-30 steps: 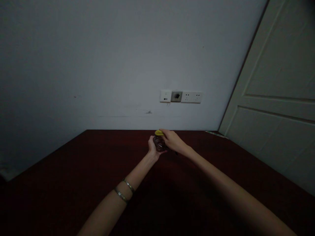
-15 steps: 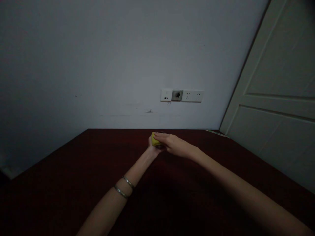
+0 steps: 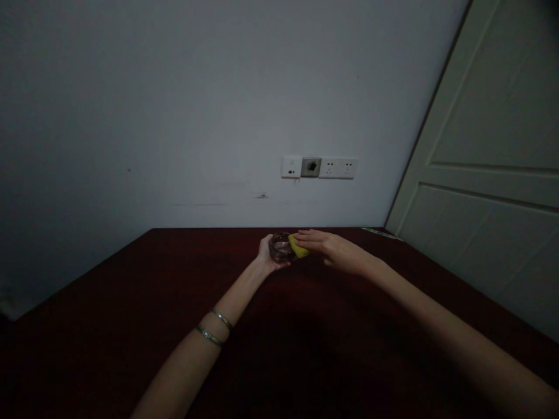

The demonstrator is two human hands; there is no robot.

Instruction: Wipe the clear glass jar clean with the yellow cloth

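Note:
A clear round glass bowl (image 3: 279, 248) is tilted toward me near the far edge of the table. My left hand (image 3: 265, 256) is closed around its left side and underside, with two bracelets on that forearm. My right hand (image 3: 325, 245) grips a yellow sponge (image 3: 299, 246) and presses it to the right side of the bowl. The sponge covers part of the rim there. Most fingers of my left hand are hidden behind the glass.
The dark red table (image 3: 196, 291) reaches back to a grey-white wall (image 3: 196, 105). Sockets (image 3: 336, 168) are set in the wall above the table. A pale panelled door (image 3: 484, 192) stands at the right, and a thin flat strip (image 3: 381, 233) lies at the far right edge.
My right hand has moved the sponge from the bowl's left side across to its right side. More of the bowl's opening now shows. The view has shifted slightly.

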